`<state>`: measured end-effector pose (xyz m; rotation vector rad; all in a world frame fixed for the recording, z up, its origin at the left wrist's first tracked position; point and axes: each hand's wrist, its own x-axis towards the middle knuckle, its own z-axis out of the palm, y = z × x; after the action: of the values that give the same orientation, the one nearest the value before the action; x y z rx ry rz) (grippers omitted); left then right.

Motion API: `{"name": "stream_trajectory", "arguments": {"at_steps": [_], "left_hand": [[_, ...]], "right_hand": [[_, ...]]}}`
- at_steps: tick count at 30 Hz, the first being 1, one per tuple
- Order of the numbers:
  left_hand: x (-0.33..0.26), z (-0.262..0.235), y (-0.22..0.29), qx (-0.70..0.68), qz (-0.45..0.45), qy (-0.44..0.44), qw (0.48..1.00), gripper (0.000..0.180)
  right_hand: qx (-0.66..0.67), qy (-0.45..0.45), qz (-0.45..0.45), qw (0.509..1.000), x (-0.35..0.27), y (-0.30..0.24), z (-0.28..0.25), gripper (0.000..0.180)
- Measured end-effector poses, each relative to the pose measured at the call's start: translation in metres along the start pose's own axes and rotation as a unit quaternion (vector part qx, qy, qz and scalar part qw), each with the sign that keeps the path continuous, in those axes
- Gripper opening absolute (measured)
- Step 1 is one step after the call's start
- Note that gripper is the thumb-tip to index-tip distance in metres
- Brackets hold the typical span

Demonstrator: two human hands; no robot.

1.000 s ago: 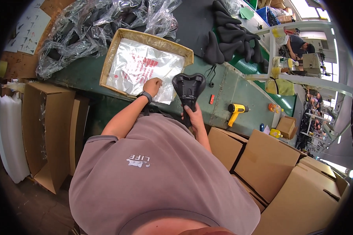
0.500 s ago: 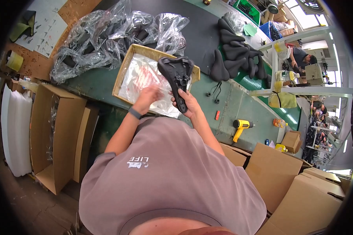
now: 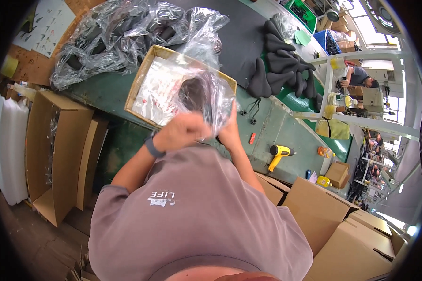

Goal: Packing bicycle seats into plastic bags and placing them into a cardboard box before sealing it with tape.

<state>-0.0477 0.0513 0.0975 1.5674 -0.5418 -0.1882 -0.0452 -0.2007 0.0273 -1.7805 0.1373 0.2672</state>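
Observation:
A black bicycle saddle (image 3: pixel 192 93) lies inside a clear plastic bag (image 3: pixel 216 96), held in front of me above a shallow box (image 3: pixel 139 78). My left hand (image 3: pixel 185 130) is closed on the open end of the bag, slightly smeared by motion. On the other side, my right hand (image 3: pixel 229 131) grips the bagged saddle near its narrow end, with one finger stretched up along the plastic. The fingers behind the saddle are hidden. Flat clear bags with red print (image 3: pixel 159 91) fill the box beneath.
Plastic-wrapped saddles (image 3: pixel 122 40) are heaped at the far left. Bare black saddles (image 3: pixel 281 70) are piled to the right. A yellow heat gun (image 3: pixel 280 154), a small red object (image 3: pixel 252 138) and cartons (image 3: pixel 316 206) are on the right; an open carton (image 3: pixel 56 154) stands left. A co-worker (image 3: pixel 358 77) sits beyond.
The saddle, bare half a second ago in my right hand, is now inside the clear bag. My left hand has come from the box over to the bag's end.

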Motion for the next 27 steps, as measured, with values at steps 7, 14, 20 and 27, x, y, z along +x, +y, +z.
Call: {"name": "stream_trajectory", "arguments": {"at_steps": [7,14,20,27], "left_hand": [[-0.004,0.020,-0.054,-0.254,-0.219,0.132,0.933,0.056],[0.084,-0.120,-0.115,-0.434,-0.221,0.376,0.788,0.020],[0.083,-0.386,-0.212,-0.459,-0.039,0.550,0.696,0.010],[0.205,-0.127,-0.176,0.166,-0.051,0.465,0.868,0.044]], "right_hand": [[-0.063,0.023,-0.134,0.989,0.032,-0.018,-0.011,0.030],[0.059,-0.228,0.077,0.969,0.049,0.008,-0.001,0.046],[-0.096,-0.391,0.057,0.914,0.087,0.051,-0.073,0.061],[-0.224,0.265,0.010,0.938,0.251,0.123,-0.270,0.045]]}}
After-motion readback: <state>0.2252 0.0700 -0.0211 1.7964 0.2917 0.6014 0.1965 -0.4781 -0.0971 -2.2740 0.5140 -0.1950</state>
